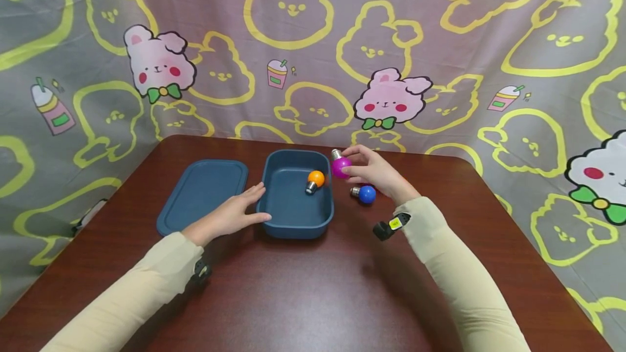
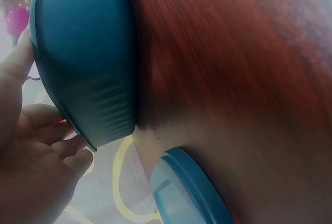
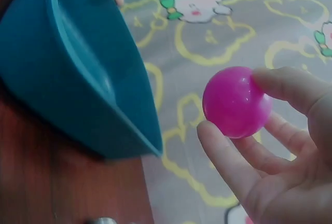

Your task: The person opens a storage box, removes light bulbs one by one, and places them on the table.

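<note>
On and above the reddish-brown wooden surface [image 1: 303, 281] are three round screw-base bulbs: one orange bulb [image 1: 317, 179] inside one rectangular dark-blue box [image 1: 293, 231], one blue bulb [image 1: 367, 194] at its right, one magenta bulb [image 1: 340, 168] pinched in the right hand [image 1: 373, 169] by the box's far right corner. The left hand [image 1: 236, 213], spread, touches the box's left side, near one flat dark-blue lid [image 1: 205, 194]. Beyond hangs one rabbit-print curtain [image 1: 323, 58].

Left hand [image 1: 236, 212], thumb [image 1: 259, 217] splayed, right hand [image 1: 373, 170] pinching, arms [image 1: 457, 268] outstretched
</note>
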`<state>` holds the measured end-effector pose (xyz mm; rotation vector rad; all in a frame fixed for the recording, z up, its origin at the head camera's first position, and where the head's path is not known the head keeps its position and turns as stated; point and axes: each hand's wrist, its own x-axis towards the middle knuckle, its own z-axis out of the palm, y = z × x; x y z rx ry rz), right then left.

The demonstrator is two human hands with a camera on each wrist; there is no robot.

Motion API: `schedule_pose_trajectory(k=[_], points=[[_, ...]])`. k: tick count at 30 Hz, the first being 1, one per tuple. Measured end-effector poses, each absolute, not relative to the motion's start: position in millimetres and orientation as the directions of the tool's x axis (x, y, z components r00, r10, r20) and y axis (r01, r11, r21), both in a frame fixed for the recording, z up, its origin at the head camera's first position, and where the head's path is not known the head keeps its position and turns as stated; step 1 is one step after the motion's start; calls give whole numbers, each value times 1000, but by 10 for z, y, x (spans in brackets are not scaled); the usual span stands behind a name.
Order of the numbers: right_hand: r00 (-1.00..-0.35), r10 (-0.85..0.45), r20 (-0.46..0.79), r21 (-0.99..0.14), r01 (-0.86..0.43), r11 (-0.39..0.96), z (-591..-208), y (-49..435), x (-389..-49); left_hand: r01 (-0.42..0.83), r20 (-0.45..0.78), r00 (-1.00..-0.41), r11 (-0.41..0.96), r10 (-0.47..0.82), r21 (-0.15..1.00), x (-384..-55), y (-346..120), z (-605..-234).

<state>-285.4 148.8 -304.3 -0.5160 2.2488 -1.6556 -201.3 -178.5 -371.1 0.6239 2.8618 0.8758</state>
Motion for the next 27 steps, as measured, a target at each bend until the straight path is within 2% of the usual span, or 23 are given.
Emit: schedule_pose_trajectory(k=[15,27], points=[[-952,-304,30,-849,-185,495,-3215,2222,-2870,343,21,-916,754,401,561,-2009,-1774,-3705],[-948,-307,83,-747,-263,610,-3533,2586,-2882,326,15,-924,764,383,557,-2003,-1761,-3701]])
